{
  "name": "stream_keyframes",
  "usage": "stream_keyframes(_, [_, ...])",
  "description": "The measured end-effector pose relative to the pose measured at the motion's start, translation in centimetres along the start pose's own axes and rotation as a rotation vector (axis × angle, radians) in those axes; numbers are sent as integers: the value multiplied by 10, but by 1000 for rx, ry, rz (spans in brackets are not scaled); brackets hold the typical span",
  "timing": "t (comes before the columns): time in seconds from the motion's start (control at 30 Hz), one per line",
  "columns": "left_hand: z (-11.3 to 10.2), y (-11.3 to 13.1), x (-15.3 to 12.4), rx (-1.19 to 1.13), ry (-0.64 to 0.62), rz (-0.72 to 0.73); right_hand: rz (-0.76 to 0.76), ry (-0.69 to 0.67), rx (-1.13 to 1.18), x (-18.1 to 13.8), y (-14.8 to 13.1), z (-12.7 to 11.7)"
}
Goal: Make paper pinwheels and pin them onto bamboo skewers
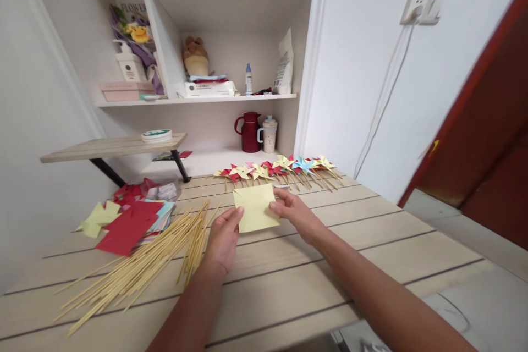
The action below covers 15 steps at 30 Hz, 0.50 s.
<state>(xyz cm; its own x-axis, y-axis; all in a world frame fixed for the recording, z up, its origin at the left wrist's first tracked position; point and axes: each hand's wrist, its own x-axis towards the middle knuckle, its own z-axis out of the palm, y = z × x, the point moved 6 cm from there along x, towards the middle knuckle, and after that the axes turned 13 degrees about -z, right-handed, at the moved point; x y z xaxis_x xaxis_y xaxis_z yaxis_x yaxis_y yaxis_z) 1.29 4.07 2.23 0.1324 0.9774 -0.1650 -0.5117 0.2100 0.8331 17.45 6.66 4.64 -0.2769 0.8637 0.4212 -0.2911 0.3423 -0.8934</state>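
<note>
A square sheet of pale yellow paper (256,209) is held up above the table, with a short slit or crease near its upper left corner. My left hand (225,236) pinches its left edge between thumb and fingers. On the opposite side, my right hand (295,212) grips the right edge, thumb in front and fingers partly hidden behind. Thin wooden sticks (144,264) lie in a loose pile left of my left hand. Beyond the sheet, a row of finished paper pinwheels (282,168) on sticks lies along the table's back.
Red paper sheets (130,225), a yellow cut piece (99,218) and a clear container (165,191) lie at the left. A small raised wooden stand (115,146) rises behind them. A red jug (250,132) and a cup (269,135) stand at the back, below shelves.
</note>
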Motion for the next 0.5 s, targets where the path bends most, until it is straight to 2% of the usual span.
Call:
stream_keyframes(0.1, [-1, 0, 0, -7, 9, 0, 33, -2, 7, -1, 5, 2])
stream_keyframes(0.3, [-5, -4, 2, 31, 19, -33, -51, 196, -98, 3, 3, -21])
stream_keyframes(0.5, [-4, -7, 1, 69, 12, -57, -102, 212, -71, 5, 0, -24])
